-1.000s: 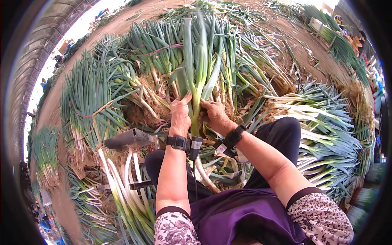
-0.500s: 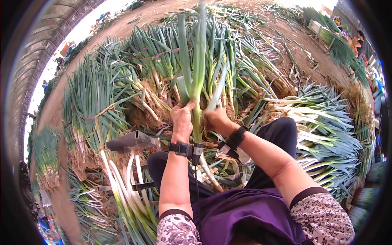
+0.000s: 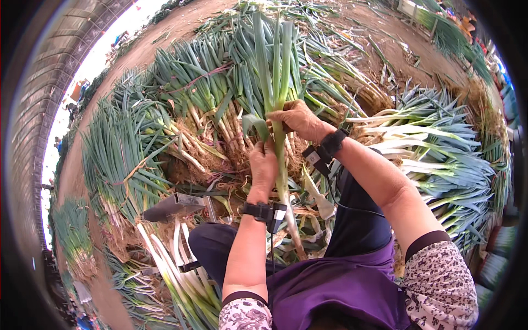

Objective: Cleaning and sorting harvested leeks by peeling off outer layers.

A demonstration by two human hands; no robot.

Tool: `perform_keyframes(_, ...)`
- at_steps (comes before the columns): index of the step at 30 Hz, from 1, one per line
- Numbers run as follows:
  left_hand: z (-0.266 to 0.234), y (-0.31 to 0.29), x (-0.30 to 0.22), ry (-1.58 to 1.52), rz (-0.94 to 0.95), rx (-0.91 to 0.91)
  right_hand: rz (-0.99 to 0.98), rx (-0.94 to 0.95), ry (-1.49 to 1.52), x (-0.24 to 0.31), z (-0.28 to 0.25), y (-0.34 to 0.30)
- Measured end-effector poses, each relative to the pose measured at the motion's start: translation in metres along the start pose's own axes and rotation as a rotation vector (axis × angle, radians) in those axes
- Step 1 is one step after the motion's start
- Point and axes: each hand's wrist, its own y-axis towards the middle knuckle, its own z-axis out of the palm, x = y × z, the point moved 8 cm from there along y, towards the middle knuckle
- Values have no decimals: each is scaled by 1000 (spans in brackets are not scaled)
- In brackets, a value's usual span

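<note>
Standing near-upright at the centre of the frame is a long leek with green leaves and a pale stem. Judged light; stem firm, possibly slick; leaves pliable, liable to tear. Best hold: the stem, below the leaf fan. Left hand: fingers nearly closed at the stem's left side, just below a drooping green leaf; fingertips partly hidden. Right hand: higher, fingers curled, thumb and forefinger gripping the stem where the leaves separate.
</note>
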Motion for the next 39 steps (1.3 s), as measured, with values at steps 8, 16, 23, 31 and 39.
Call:
perform_keyframes(8, -68, -89, 192, 739, 31, 95, -58, -130, 261, 16, -51, 18)
perform_keyframes(16, 6, -15, 14, 296, 199, -6, -68, -122, 257, -2, -69, 5)
perform_keyframes(23, 51, -19, -6, 675, 546, -133, -122, -154, -92, 9, -59, 0)
perform_keyframes(31, 25, -18, 17, 278, 224, -133, -50, 117, -76, -2, -43, 3)
perform_keyframes(39, 7, -42, 10, 386, 460, -353, -41, 63, -142, -10, -25, 0)
